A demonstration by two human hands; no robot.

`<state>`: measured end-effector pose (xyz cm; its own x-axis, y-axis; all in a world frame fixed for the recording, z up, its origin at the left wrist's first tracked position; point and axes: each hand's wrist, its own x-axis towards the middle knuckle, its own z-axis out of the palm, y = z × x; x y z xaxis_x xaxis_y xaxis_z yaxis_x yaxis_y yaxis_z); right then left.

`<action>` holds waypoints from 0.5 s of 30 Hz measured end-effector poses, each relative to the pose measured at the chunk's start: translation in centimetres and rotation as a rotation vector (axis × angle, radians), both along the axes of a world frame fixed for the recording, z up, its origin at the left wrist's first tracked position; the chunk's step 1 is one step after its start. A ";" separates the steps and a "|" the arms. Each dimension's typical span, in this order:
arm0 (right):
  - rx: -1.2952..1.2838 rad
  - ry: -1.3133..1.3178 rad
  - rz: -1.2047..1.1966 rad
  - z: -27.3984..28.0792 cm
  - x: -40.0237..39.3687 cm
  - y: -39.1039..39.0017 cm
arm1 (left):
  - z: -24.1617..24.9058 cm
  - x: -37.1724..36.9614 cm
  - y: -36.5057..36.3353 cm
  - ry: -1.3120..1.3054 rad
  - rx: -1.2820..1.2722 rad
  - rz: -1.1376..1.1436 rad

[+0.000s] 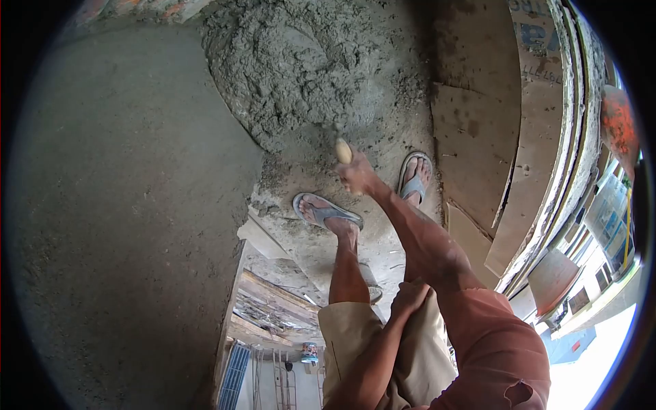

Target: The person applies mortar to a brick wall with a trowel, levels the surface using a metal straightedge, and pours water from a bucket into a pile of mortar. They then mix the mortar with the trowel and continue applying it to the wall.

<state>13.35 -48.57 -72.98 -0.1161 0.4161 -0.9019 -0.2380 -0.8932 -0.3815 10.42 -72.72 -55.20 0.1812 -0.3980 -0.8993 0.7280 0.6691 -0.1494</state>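
My right hand [357, 174] is wrapped round the pale wooden handle of a trowel [344, 151]. The trowel's blade is blurred and hard to make out against the wet mortar. A rough grey heap of mortar [294, 68] lies just ahead of it on the dirty floor. My left hand [410, 297] is curled into a fist near my knee, beside my right forearm; no object shows in it. My feet in grey flip-flops [328, 210] stand apart on the mortar-stained floor.
A large smooth grey cement surface [137, 171] fills the left side. Brown cardboard sheets [475, 137] line the right, with a bucket [552, 280] beyond them. Wooden planks [273, 294], a blue slatted panel [234, 376] and a paint can [309, 353] are lower down.
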 end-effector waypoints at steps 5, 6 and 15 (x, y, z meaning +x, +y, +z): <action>0.273 0.014 0.023 1.8 -0.4 8.2 | 2.3 -0.2 5.4 -0.022 -0.061 0.166; 0.270 0.016 0.036 1.7 0.1 8.0 | 0.7 -0.2 1.9 -0.074 -0.047 0.071; 0.616 -0.926 0.893 5.2 5.5 10.4 | 3.0 1.0 6.5 0.191 -0.121 0.061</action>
